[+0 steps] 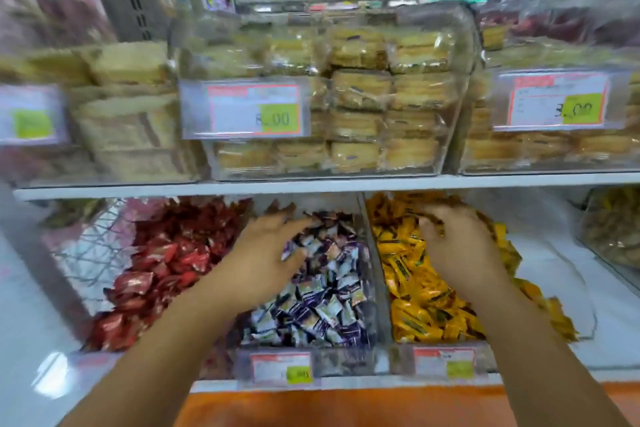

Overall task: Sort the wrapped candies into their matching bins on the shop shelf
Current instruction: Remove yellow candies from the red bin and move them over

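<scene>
On the lower shelf, three clear bins stand side by side. The left one holds red wrapped candies (162,267), the middle one purple-and-white candies (325,302) and the right one yellow candies (422,302). My left hand (263,253) lies flat on the purple-and-white pile with its fingers spread and pointing toward the back. My right hand (457,246) is down among the yellow candies at the back of their bin. Its fingers are smeared by motion blur, so I cannot make out whether they hold a candy.
A clear divider (375,274) separates the middle and right bins, and price tags (282,369) hang on the bin fronts. The white shelf board (311,185) above carries clear boxes of packed biscuits (360,104). A further clear bin (613,229) stands at the far right.
</scene>
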`<state>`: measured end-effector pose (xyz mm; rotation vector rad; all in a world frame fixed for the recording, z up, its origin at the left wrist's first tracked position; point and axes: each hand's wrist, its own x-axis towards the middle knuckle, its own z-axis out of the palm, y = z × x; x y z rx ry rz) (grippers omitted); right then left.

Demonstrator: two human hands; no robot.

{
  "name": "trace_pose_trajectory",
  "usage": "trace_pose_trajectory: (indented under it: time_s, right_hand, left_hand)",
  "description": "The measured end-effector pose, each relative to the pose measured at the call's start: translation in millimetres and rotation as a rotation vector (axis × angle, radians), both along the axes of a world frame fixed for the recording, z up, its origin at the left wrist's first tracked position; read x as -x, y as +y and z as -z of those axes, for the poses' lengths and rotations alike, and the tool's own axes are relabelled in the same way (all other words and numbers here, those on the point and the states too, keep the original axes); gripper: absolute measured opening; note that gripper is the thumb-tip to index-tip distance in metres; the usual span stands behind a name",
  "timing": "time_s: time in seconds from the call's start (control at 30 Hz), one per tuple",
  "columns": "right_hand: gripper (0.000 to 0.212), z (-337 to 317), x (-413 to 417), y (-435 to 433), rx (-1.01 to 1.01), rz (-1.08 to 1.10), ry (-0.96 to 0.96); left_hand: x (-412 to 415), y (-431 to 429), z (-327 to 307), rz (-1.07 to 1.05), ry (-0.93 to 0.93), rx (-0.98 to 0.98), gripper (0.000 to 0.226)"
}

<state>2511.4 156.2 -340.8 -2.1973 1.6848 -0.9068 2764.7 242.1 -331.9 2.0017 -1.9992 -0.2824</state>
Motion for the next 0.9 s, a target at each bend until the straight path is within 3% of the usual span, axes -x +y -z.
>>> trace_pose_trajectory:
  time_s: [0.2, 0.33, 0.5, 0.67, 0.77, 0.9]
  right_hand:
    - [0.029, -13.7, -100.7, 57.2, 0.023, -0.373, 0.010]
    - [0.034, -4.4, -175.9, 71.7, -0.073, -0.613, 0.096]
    - [0.035, -7.4, -255.5, 39.7, -0.221, -0.675, 0.309]
    - [0.036, 0.6, -328.5, -13.9, -0.234, -0.688, 0.735]
    - [0.029, 5.8, -350.4, -21.4, -0.245, -0.678, 0.850]
    - [0.026, 4.4, -351.8, -24.8, -0.282, -0.700, 0.848]
  left_hand:
    - [-98.8, 70.9, 38.6, -0.323, -0.035, 0.085, 0.064]
    - [-133.3, 91.3, 66.9, -0.366, -0.062, 0.018, 0.102]
    - [-155.8, 89.4, 81.2, -0.305, -0.063, 0.067, 0.077]
    - [-166.1, 91.2, 81.7, -0.253, 0.010, 0.057, 0.065]
    - [-169.3, 88.8, 78.8, -0.238, 0.074, 0.083, 0.065]
    - [-172.2, 87.3, 73.6, -0.248, 0.174, 0.181, 0.063]
